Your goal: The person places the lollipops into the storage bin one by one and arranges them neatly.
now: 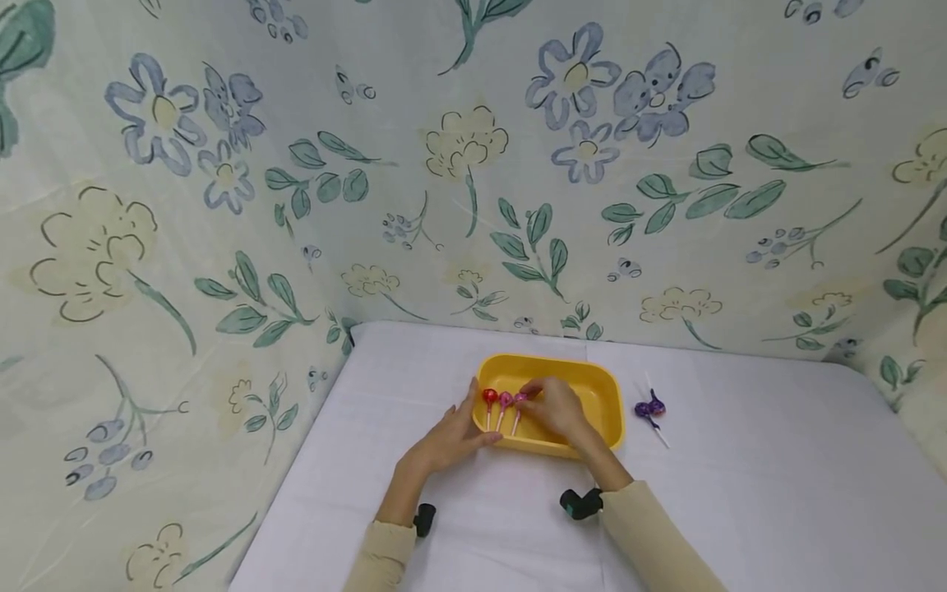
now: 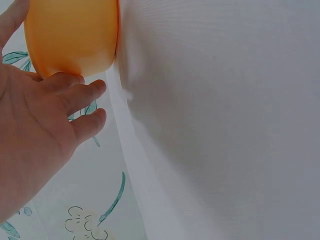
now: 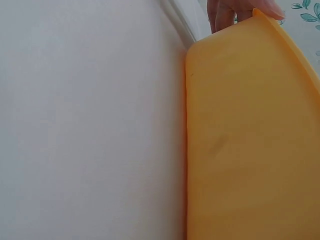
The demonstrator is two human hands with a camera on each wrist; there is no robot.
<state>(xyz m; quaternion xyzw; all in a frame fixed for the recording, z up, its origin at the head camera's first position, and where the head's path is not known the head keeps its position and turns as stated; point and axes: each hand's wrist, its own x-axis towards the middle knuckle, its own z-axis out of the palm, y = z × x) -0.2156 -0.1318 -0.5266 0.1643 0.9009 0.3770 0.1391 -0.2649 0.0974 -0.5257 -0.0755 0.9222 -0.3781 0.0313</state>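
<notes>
A yellow tray [image 1: 608, 403] sits on the white-covered table. My left hand [image 1: 450, 442] holds its left end, thumb at the near corner and fingers along the side; in the left wrist view the fingers of this hand [image 2: 45, 107] meet the tray's end wall [image 2: 75, 42]. Inside, at the left, a red lollipop [image 1: 490, 395] and a pink lollipop [image 1: 505, 400] lie side by side, sticks toward me. Just right of them, my right hand [image 1: 558, 407] reaches over the near rim and pinches another pink lollipop [image 1: 521, 398] by its head. The right wrist view shows only the tray's outer wall [image 3: 250, 130] and left fingers.
Two purple lollipops [image 1: 650, 408] lie crossed on the table, right of the tray. Floral cloth [image 1: 459, 197] hangs behind and to the left of the table [image 1: 777, 460]. Black wrist devices [image 1: 580, 503] sit below both forearms.
</notes>
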